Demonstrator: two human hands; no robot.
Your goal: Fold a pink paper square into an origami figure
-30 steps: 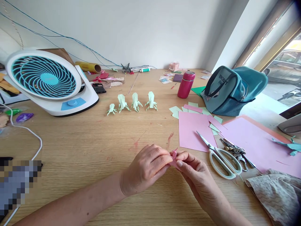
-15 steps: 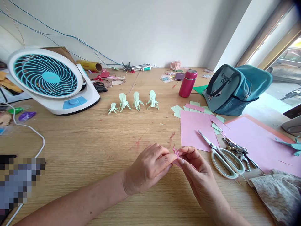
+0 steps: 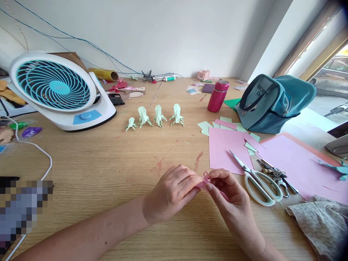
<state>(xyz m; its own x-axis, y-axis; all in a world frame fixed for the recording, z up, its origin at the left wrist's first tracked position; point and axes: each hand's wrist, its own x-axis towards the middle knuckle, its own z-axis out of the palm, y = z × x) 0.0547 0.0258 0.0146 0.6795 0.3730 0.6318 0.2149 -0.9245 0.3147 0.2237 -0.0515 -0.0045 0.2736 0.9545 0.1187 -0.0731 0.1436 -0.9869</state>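
Observation:
Between my two hands is a small folded pink paper piece (image 3: 201, 185), with thin pointed bits sticking up at its far end. My left hand (image 3: 174, 190) is closed on its left side, fingers over the paper and thumb below. My right hand (image 3: 231, 197) pinches the right side between thumb and fingertips. Much of the paper is hidden by my fingers. Farther back on the table stand several pale green origami beetles (image 3: 177, 115) in a row, the leftmost one (image 3: 131, 123) smaller. White-handled scissors (image 3: 257, 181) lie to the right of my right hand.
Pink paper sheets (image 3: 227, 148), green scraps and keys (image 3: 276, 174) lie on the right, with a grey cloth (image 3: 320, 224) nearer. Behind them stand a magenta flask (image 3: 218, 96) and a blue bag (image 3: 261, 103). A white fan (image 3: 59, 88) stands left, near a white cable (image 3: 40, 148).
The pink paper has turned slightly in my fingers, and more of it shows beside my right thumb. Its thin points have shifted a little right. Both hands keep their hold.

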